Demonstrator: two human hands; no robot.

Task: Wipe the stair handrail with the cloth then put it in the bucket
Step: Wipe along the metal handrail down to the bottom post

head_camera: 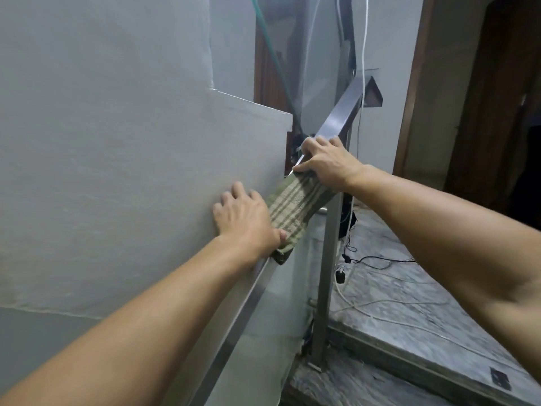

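Grey plastered wall (pixel 117 142) crowds the stairwell on one side, marble landing (pixel 409 288) with loose cables on the other; between them the steel handrail (pixel 339 118) slopes up, with the striped cloth (pixel 292 206) draped lengthwise over it. Right hand (pixel 328 162) fingers press the cloth's upper end onto the rail; left hand (pixel 248 221) pins the lower end under its thumb, its fingers spread flat on the wall beyond. Best, I judge, to curl both sets of fingers round the rail's sides, keep the cloth taut between them and slide along the slope; no bucket in view.

Both forearms are bare, hands ungloved, no rings or watch.
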